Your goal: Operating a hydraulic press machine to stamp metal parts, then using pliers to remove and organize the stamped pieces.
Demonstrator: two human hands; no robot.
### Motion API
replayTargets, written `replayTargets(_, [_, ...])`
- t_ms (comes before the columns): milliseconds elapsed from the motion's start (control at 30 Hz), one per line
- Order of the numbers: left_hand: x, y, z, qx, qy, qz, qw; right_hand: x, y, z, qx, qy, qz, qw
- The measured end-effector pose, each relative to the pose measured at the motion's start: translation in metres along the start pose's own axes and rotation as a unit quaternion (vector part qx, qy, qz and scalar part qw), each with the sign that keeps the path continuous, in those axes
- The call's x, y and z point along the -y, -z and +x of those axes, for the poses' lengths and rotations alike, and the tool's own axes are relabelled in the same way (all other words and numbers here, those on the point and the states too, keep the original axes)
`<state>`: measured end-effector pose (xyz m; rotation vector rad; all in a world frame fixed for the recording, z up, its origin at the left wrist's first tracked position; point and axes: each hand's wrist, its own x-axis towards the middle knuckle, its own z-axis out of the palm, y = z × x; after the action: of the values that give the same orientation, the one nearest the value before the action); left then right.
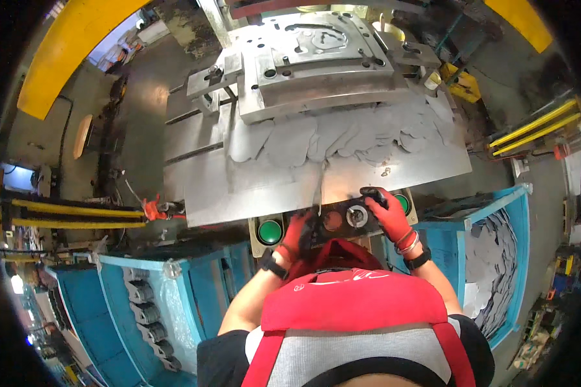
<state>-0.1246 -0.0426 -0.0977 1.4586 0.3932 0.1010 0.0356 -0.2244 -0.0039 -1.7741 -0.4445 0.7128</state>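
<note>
My left hand [298, 233], in a red glove with dark fingers, is closed at the left part of a control panel, beside a green push button [270, 231]. A thin metal rod [321, 187] rises from its fingers toward the press table. My right hand [390, 214], gloved the same way, hovers at the right part of the panel. Its dark fingers are bent but apart, with nothing visible between them. Next to it are another green button [403, 204] and a round silver dial [357, 217]. A red button [333, 221] sits between the hands.
A steel die [323, 97] stands on the metal table [219, 200], with flat grey sheet pieces [290, 142] along its front. Blue bins flank me: the right bin [461, 242] holds sheet pieces, the left bin [187, 297] stacked metal parts. Yellow guard bars [77, 215] stand at the sides.
</note>
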Motion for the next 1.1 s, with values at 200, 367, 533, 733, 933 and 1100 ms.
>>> replayTargets(200, [-0.034,0.031,-0.06,0.059,-0.005,-0.029,0.998,0.013,-0.034,0.047,0.018,0.034,0.017,0.999])
replayTargets(367, [-0.061,0.074,-0.109,-0.097,0.26,-0.259,0.925,0.05,-0.112,0.095,0.096,0.123,-0.024,0.987])
replayTargets(533, [-0.071,0.086,-0.135,-0.259,0.196,-0.269,0.907,0.064,-0.212,0.148,0.122,0.377,-0.377,0.837])
replayTargets(733, [-0.068,0.088,-0.142,-0.303,0.19,-0.317,0.878,0.019,-0.221,0.199,0.112,0.451,-0.52,0.717])
replayTargets(933, [-0.056,0.096,-0.131,-0.271,0.17,-0.325,0.89,0.017,-0.137,0.183,0.136,0.474,-0.532,0.688])
replayTargets(1100, [-0.06,0.093,-0.106,-0.252,0.141,-0.37,0.883,0.028,-0.079,0.161,0.185,0.447,-0.561,0.672])
